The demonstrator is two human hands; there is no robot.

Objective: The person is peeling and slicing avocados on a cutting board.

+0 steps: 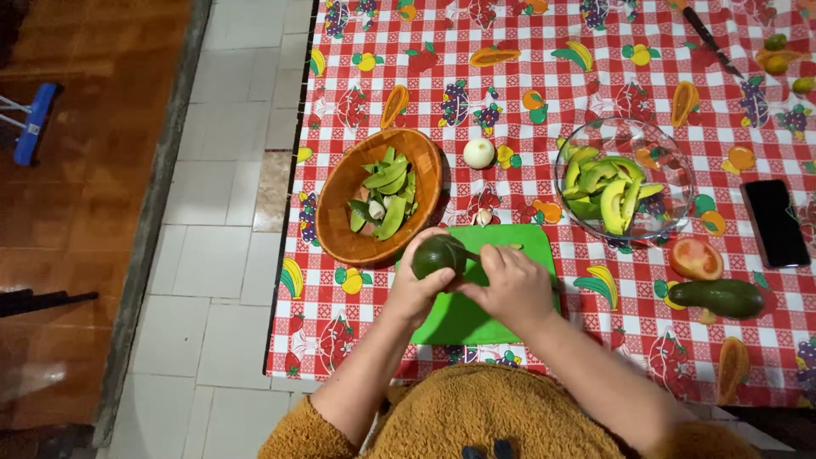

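Left hand (pixel 416 289) wraps around a dark green avocado (pixel 438 254), fingers closed on it, holding it just above the top left corner of the green cutting board (pixel 463 319). Right hand (pixel 512 285) is right beside it, fingers curled shut near the avocado's right side; something thin pokes out toward the fruit, too small to tell what. Orange bowl (pixel 340 204) with green peels sits just left of the board. Glass bowl (pixel 671 170) with peeled avocado slices is upper right. Small white onion (pixel 478 153) lies between the bowls. Half tomato (pixel 695 258) and a second whole avocado (pixel 718 297) lie right of the board, black phone (pixel 775 223) further right. All on a red checked fruit-print tablecloth (pixel 527 110).
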